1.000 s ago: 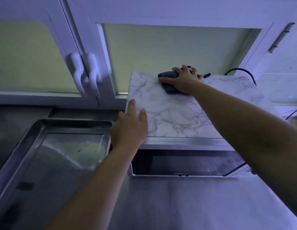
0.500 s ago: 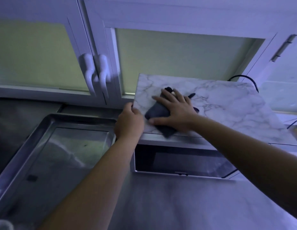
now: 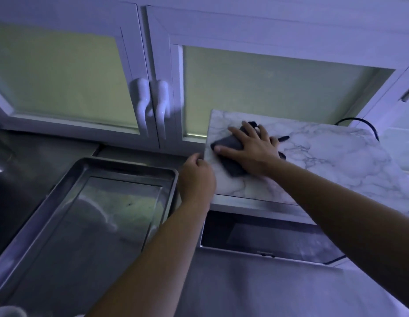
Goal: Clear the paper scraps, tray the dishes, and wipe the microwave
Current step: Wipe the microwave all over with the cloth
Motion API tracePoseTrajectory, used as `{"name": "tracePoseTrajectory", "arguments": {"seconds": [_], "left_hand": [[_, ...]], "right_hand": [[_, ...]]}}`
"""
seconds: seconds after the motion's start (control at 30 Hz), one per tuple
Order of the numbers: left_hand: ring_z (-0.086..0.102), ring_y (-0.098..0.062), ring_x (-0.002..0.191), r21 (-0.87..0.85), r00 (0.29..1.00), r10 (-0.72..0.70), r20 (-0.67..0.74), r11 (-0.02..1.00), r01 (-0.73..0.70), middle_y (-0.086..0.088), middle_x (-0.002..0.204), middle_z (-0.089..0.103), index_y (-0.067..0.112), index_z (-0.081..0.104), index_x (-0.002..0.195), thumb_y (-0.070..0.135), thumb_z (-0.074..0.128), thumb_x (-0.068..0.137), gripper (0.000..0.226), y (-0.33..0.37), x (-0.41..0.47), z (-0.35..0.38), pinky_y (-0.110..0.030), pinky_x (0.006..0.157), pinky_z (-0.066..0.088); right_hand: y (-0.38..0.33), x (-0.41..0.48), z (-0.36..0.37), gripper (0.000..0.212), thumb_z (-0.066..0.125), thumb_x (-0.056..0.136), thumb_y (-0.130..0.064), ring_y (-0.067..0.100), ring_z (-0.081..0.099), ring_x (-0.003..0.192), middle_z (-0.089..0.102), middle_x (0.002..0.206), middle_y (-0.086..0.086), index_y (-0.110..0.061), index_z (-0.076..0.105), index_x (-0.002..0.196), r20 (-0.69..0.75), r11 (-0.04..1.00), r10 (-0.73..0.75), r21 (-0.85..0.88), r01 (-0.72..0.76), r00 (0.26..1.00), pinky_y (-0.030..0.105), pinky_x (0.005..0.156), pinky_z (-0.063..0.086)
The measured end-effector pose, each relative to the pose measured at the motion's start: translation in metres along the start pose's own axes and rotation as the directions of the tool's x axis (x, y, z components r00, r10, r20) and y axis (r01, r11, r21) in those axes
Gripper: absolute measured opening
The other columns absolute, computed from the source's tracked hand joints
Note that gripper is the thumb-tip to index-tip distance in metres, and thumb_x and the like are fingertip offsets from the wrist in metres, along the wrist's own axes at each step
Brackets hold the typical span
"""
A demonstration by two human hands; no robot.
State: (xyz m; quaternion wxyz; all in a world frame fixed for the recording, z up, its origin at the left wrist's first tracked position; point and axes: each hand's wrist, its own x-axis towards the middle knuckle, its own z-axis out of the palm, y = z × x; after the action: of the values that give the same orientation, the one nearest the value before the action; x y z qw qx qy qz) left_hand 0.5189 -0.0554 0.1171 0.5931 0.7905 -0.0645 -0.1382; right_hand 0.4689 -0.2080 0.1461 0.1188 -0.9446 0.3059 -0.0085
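While pressing down with straight, spread fingers, holds the dark cloth (image 3: 226,141) flat under the right hand (image 3: 251,149): a released grip, curled round nothing. Pins that cloth against the marble-patterned top of the microwave (image 3: 336,165), towards the top's left end, with dark corners showing past the fingertips and beside the wrist.

Sets the left hand (image 3: 196,179) just left of the right-hand grip and nearer the body, clenched on the microwave's left top edge, fingers hooked over the rim.

Shows, below both grips, the microwave's dark door (image 3: 267,239), and lower still the grey worktop (image 3: 244,291).

Finds, left of the left-hand grip, a metal tray (image 3: 121,167) lying flat on the worktop, just beside the microwave; cannot tell whether touching it.

Finds, beyond and above the grips, white cabinet doors (image 3: 267,26) with frosted panes and a pair of white handles (image 3: 141,104) side by side.

Traces a black cable (image 3: 365,125) looping behind the microwave, well to the right of the right-hand grip.
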Motion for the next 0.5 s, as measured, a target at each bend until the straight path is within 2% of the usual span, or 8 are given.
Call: {"name": "tracePoseTrajectory", "arguments": {"seconds": [0.03, 0.1, 0.17, 0.23, 0.37, 0.5], "left_hand": [[0.059, -0.023, 0.103, -0.011, 1.000, -0.002, -0.023, 1.000, 0.002, -0.003, 0.122, 0.066, 0.016, 0.063, 0.127, 0.020, 0.037, 0.100, 0.038, 0.001, -0.001, 0.000, -0.037, 0.088, 0.047], [0.054, -0.014, 0.088, -0.053, 0.998, -0.010, -0.060, 0.999, 0.007, 0.008, 0.106, 0.062, 0.021, 0.061, 0.122, 0.026, 0.034, 0.103, 0.034, 0.003, -0.006, -0.001, -0.029, 0.071, 0.040], [0.052, -0.008, 0.072, -0.090, 0.997, -0.011, -0.074, 0.996, 0.004, 0.013, 0.084, 0.058, 0.032, 0.057, 0.096, 0.032, 0.032, 0.105, 0.026, 0.006, -0.011, -0.001, -0.025, 0.057, 0.033], [0.048, -0.001, 0.065, -0.121, 0.997, -0.009, -0.079, 0.993, -0.001, 0.011, 0.075, 0.053, 0.035, 0.048, 0.085, 0.038, 0.030, 0.106, 0.027, 0.009, -0.015, -0.002, -0.022, 0.054, 0.030], [0.046, 0.004, 0.070, -0.175, 0.997, -0.006, -0.071, 0.985, -0.007, 0.016, 0.079, 0.052, 0.026, 0.055, 0.109, 0.045, 0.027, 0.106, 0.034, 0.011, -0.017, -0.005, -0.022, 0.057, 0.031], [0.053, 0.003, 0.073, -0.266, 0.993, 0.011, -0.114, 0.963, -0.041, 0.014, 0.084, 0.058, 0.027, 0.054, 0.107, 0.049, 0.026, 0.105, 0.036, 0.011, -0.019, -0.007, -0.021, 0.057, 0.034]], "right_hand": [[-0.008, 0.022, -0.001, 0.105, 0.018, 0.059, -0.104, 0.033, -0.001, 0.152, 0.008, 0.166, -0.008, -0.051, 0.021, 0.150, -0.012, 0.999, 0.034, -0.006, -0.034, 0.999, 0.063, 0.115, 0.007], [-0.026, 0.061, -0.003, 0.101, 0.022, 0.063, -0.101, 0.038, 0.003, 0.150, 0.013, 0.165, -0.003, -0.048, 0.027, 0.149, -0.026, 0.996, 0.085, -0.005, -0.085, 0.996, 0.067, 0.112, 0.009], [-0.042, 0.089, -0.002, 0.097, 0.029, 0.065, -0.098, 0.040, 0.008, 0.148, 0.019, 0.162, -0.001, -0.046, 0.033, 0.146, -0.030, 0.994, 0.111, 0.000, -0.111, 0.993, 0.068, 0.111, 0.011], [-0.054, 0.105, -0.003, 0.094, 0.036, 0.064, -0.097, 0.040, 0.012, 0.146, 0.025, 0.159, 0.001, -0.046, 0.038, 0.143, -0.028, 0.993, 0.120, -0.007, -0.120, 0.992, 0.066, 0.110, 0.015], [-0.059, 0.103, -0.006, 0.092, 0.041, 0.066, -0.095, 0.039, 0.009, 0.148, 0.021, 0.161, -0.001, -0.049, 0.034, 0.145, 0.006, 0.997, 0.076, -0.023, -0.075, 0.997, 0.064, 0.112, 0.014], [-0.057, 0.064, 0.001, 0.095, 0.040, 0.059, -0.097, 0.035, -0.001, 0.151, 0.010, 0.166, -0.007, -0.056, 0.031, 0.144, 0.042, 0.999, -0.037, -0.035, 0.038, 0.998, 0.065, 0.114, 0.007]]}}
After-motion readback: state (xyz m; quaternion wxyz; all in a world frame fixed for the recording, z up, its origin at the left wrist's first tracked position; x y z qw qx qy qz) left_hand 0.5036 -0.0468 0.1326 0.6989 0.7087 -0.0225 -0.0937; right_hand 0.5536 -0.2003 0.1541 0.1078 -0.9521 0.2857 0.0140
